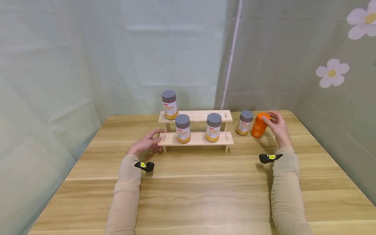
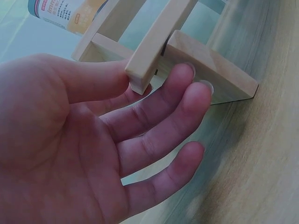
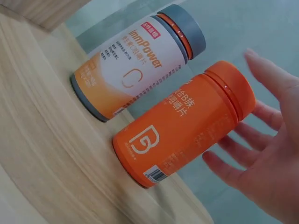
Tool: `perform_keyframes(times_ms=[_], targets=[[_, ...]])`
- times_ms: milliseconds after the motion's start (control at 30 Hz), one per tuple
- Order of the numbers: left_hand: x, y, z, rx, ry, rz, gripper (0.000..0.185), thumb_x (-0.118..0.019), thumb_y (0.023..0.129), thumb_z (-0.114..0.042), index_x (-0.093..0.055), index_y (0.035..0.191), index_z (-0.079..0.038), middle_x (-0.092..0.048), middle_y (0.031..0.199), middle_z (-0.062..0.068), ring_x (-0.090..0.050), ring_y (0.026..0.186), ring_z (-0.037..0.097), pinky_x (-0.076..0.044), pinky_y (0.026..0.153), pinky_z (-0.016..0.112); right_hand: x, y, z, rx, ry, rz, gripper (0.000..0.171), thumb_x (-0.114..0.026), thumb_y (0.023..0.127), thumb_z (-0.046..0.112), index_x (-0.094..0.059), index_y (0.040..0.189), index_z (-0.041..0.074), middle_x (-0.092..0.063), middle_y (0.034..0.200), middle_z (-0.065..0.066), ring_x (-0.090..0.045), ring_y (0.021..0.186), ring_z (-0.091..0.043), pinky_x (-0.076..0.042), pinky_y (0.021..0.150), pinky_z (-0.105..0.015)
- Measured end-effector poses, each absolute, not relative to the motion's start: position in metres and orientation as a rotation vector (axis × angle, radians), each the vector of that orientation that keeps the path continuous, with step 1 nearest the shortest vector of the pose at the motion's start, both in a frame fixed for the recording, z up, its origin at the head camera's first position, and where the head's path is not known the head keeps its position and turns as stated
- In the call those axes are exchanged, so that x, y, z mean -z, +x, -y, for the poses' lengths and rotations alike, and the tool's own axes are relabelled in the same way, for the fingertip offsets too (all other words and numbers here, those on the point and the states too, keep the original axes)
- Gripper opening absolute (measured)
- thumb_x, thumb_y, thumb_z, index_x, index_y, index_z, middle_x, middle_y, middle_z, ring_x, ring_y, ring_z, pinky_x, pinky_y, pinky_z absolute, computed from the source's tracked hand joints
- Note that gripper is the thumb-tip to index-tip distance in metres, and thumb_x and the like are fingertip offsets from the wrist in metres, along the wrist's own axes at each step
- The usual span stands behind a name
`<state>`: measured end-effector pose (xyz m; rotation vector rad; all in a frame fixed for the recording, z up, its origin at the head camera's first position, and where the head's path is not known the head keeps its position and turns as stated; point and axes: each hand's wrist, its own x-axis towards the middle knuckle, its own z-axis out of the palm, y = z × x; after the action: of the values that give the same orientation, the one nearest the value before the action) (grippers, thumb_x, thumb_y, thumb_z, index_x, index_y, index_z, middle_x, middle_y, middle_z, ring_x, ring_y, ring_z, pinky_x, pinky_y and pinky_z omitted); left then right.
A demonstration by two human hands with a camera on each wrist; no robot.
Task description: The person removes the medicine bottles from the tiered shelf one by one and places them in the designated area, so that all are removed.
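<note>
The right hand (image 1: 277, 125) hovers beside the orange bottle (image 1: 259, 125), fingers (image 3: 261, 74) spread and released — perhaps just brushing its cap, though the wrist view shows a gap. The bottle stands upright on the desk (image 1: 205, 182), just beside a grey-lidded white bottle (image 1: 244, 122). The left hand (image 1: 146, 143) lies relaxed against the wooden rack (image 1: 196, 138) — its fingers (image 2: 182, 100) touch the lower shelf's end, grasping nothing.
</note>
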<state>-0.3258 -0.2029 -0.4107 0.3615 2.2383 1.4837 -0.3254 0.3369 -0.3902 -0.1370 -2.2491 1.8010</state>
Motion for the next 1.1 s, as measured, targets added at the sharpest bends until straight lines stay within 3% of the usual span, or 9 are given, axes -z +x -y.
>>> perform_keyframes(times_ms=[100, 167, 367, 467, 700, 767, 867, 967, 1100], targets=[[0.41, -0.326, 0.203, -1.488, 0.358, -2.231, 0.055, -0.042, 0.104, -0.019, -0.019, 0.151, -0.004, -0.065, 0.09, 0.009, -0.067, 0.075, 0.015, -0.054, 0.073, 0.031, 0.391, -0.325, -0.336, -1.712, -0.148, 2.357, 0.07, -0.062, 0.093, 0.039, -0.03, 0.148, 0.008, -0.033, 0.148, -0.013, -0.037, 0.131, -0.026, -0.032, 0.113, -0.045], [0.41, -0.326, 0.203, -1.495, 0.358, -2.229, 0.055, -0.042, 0.104, -0.019, -0.019, 0.151, -0.004, -0.065, 0.09, 0.009, -0.067, 0.075, 0.014, -0.054, 0.073, 0.03, 0.391, -0.326, -0.334, -1.689, -0.162, 2.371, 0.075, -0.063, 0.093, 0.039, -0.028, 0.15, 0.006, -0.034, 0.145, -0.014, -0.038, 0.127, -0.025, -0.033, 0.111, -0.044], [0.41, -0.326, 0.201, -1.497, 0.349, -2.233, 0.054, -0.042, 0.104, -0.019, -0.02, 0.151, -0.004, -0.065, 0.09, 0.008, -0.066, 0.074, 0.012, -0.055, 0.074, 0.03, 0.39, -0.324, -0.334, -1.682, -0.217, 2.304, 0.066, -0.068, 0.09, 0.035, -0.036, 0.141, 0.008, -0.041, 0.11, 0.018, -0.042, 0.105, -0.002, -0.036, 0.095, -0.025], [0.409, -0.325, 0.201, -1.493, 0.345, -2.235, 0.054, -0.042, 0.104, -0.019, -0.019, 0.151, -0.004, -0.065, 0.09, 0.008, -0.066, 0.074, 0.013, -0.055, 0.074, 0.03, 0.39, -0.322, -0.335, -1.693, -0.208, 2.283, 0.063, -0.068, 0.09, 0.034, -0.039, 0.14, 0.008, -0.043, 0.109, 0.021, -0.043, 0.105, 0.001, -0.037, 0.096, -0.024], [0.409, -0.326, 0.204, -1.474, 0.345, -2.241, 0.056, -0.042, 0.104, -0.02, -0.018, 0.152, -0.005, -0.065, 0.093, 0.011, -0.067, 0.076, 0.013, -0.055, 0.075, 0.031, 0.394, -0.321, -0.337, -1.716, -0.081, 2.302, 0.061, -0.056, 0.098, 0.029, -0.032, 0.15, 0.007, -0.041, 0.142, -0.008, -0.045, 0.117, -0.008, -0.04, 0.091, -0.013], [0.409, -0.326, 0.204, -1.476, 0.351, -2.237, 0.056, -0.042, 0.104, -0.02, -0.018, 0.152, -0.005, -0.065, 0.095, 0.012, -0.067, 0.076, 0.013, -0.055, 0.075, 0.031, 0.395, -0.322, -0.337, -1.729, -0.062, 2.307, 0.064, -0.054, 0.099, 0.028, -0.027, 0.152, 0.007, -0.033, 0.15, -0.016, -0.043, 0.127, -0.019, -0.04, 0.098, -0.017], [0.409, -0.327, 0.204, -1.479, 0.359, -2.234, 0.057, -0.043, 0.104, -0.02, -0.017, 0.152, -0.004, -0.065, 0.096, 0.013, -0.067, 0.077, 0.014, -0.055, 0.076, 0.031, 0.396, -0.325, -0.336, -1.711, -0.092, 2.34, 0.072, -0.054, 0.098, 0.032, -0.017, 0.155, 0.007, -0.021, 0.157, -0.022, -0.03, 0.14, -0.035, -0.034, 0.114, -0.037], [0.41, -0.327, 0.204, -1.475, 0.358, -2.237, 0.057, -0.043, 0.104, -0.021, -0.017, 0.152, -0.005, -0.065, 0.096, 0.014, -0.067, 0.077, 0.014, -0.055, 0.075, 0.031, 0.398, -0.328, -0.332, -1.676, -0.158, 2.346, 0.082, -0.06, 0.094, 0.035, -0.012, 0.155, 0.008, -0.019, 0.157, -0.025, -0.024, 0.143, -0.042, -0.024, 0.117, -0.055], [0.41, -0.327, 0.204, -1.466, 0.348, -2.241, 0.057, -0.043, 0.104, -0.021, -0.018, 0.152, -0.006, -0.064, 0.098, 0.015, -0.067, 0.077, 0.015, -0.054, 0.074, 0.031, 0.401, -0.329, -0.327, -1.636, -0.255, 2.308, 0.084, -0.066, 0.091, 0.036, -0.016, 0.152, 0.007, -0.026, 0.153, -0.023, -0.03, 0.14, -0.039, -0.027, 0.116, -0.053]])
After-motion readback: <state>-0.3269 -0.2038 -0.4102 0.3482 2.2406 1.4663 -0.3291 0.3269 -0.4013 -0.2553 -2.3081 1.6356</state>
